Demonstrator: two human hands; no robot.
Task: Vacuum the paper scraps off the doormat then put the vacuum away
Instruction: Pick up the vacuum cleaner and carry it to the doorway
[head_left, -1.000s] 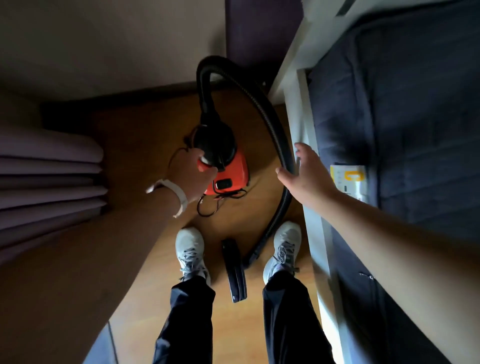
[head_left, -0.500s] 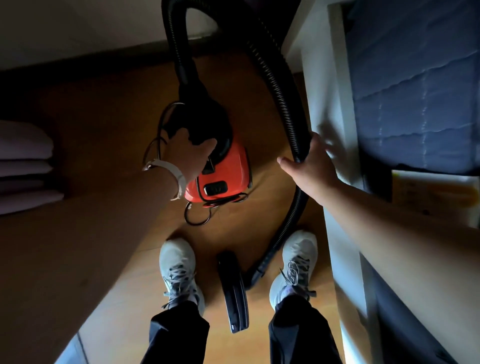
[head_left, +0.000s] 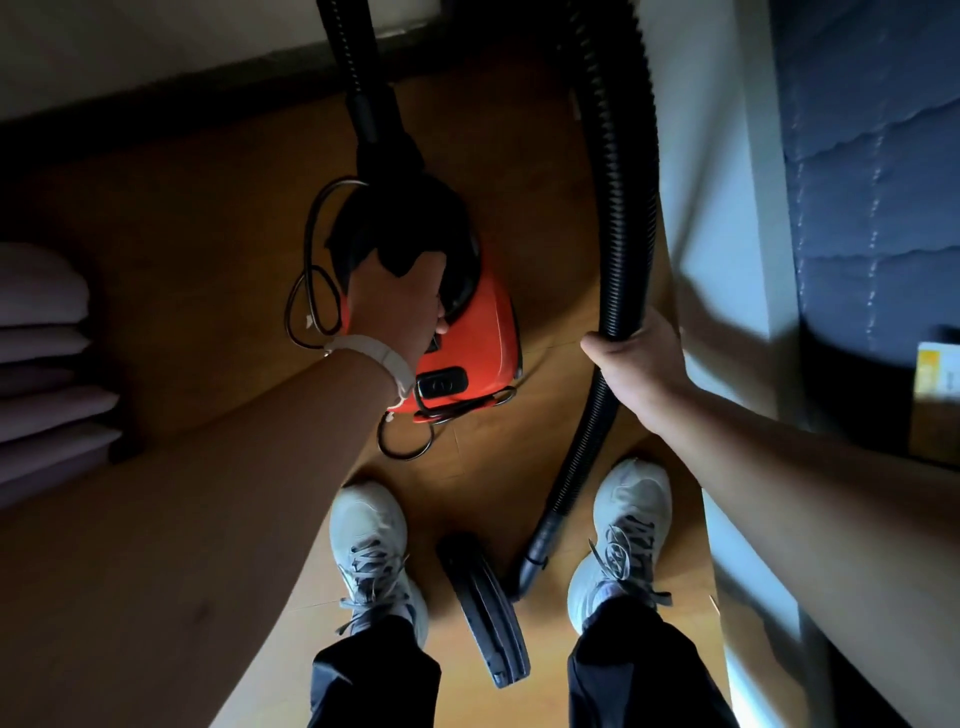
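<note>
A small orange and black vacuum cleaner (head_left: 478, 332) sits on the wooden floor in front of my feet. My left hand (head_left: 397, 306) is closed over its black top handle. Its ribbed black hose (head_left: 621, 218) arches up out of view and comes down on the right, where my right hand (head_left: 636, 364) grips it. The hose ends in a flat black floor nozzle (head_left: 485, 605) lying between my two shoes. A black power cord (head_left: 311, 291) loops loosely beside and under the body. No doormat or paper scraps are in view.
A white bed frame (head_left: 722, 249) with a dark blue mattress (head_left: 872, 171) runs along the right, close to my right foot. Folded pale bedding (head_left: 47, 364) is stacked at the left. A wall and dark skirting board (head_left: 171, 104) close off the far side.
The view has moved closer and lower over the vacuum. My left hand has settled on the top handle, and my right hand has closed around the hose instead of resting by the bed frame.
</note>
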